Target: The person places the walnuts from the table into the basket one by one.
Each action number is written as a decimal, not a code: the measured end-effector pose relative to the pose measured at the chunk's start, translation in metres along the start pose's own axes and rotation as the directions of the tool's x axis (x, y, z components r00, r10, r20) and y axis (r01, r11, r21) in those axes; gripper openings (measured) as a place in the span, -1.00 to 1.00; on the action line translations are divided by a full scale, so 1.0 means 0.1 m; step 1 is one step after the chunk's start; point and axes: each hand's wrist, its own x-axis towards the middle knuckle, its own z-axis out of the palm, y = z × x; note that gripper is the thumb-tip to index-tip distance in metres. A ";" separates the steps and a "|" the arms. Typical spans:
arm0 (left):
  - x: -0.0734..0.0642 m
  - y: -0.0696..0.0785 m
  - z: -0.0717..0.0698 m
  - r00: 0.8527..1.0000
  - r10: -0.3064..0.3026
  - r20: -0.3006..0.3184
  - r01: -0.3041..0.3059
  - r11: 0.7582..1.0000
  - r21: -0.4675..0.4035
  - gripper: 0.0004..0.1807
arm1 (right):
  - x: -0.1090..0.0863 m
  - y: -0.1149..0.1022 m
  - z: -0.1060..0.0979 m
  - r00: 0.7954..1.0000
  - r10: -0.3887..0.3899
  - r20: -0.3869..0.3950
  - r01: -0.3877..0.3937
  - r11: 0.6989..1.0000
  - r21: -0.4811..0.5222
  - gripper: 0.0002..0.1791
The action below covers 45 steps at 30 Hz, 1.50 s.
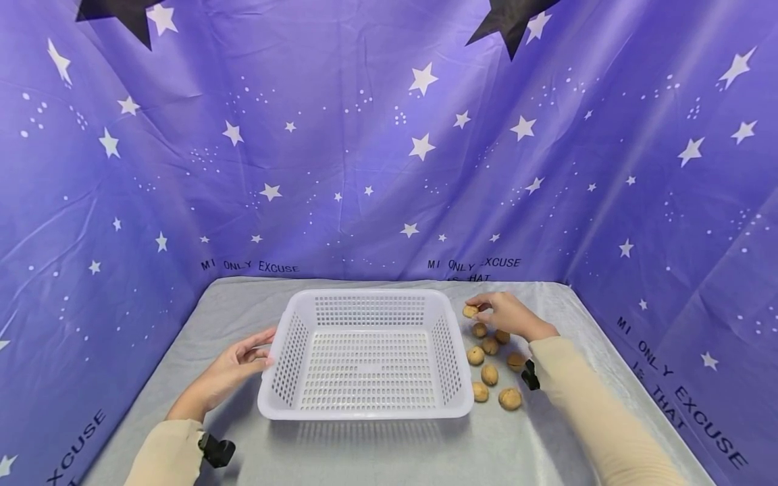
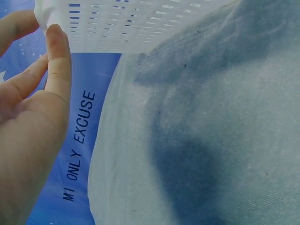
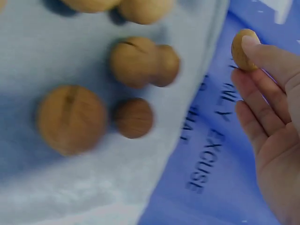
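A white perforated plastic basket (image 1: 367,412) sits in the middle of the table with nothing in it. My left hand (image 1: 234,368) pinches its left rim between thumb and fingers; the left wrist view shows the thumb (image 2: 58,61) against the basket wall (image 2: 108,28). Beyond the basket's right side, my right hand (image 1: 507,314) holds a walnut (image 1: 470,311) between thumb and fingertips. In the right wrist view that walnut (image 3: 243,50) is pinched with the other fingers loosely bent below. Several more walnuts (image 1: 489,374) lie on the cloth between the basket and my right forearm.
A grey cloth (image 1: 340,452) covers the table. Purple curtains (image 1: 365,148) with white stars stand behind and on both sides. Black wrist devices (image 1: 217,450) sit on both sleeves. One walnut (image 1: 480,391) lies close against the basket's right front corner.
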 end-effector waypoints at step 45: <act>0.01 0.06 -0.05 0.999 0.002 0.036 -0.005 0.997 0.071 -0.24 | 1.26 -1.78 1.34 0.919 -0.282 0.277 0.292 0.956 0.003 -0.60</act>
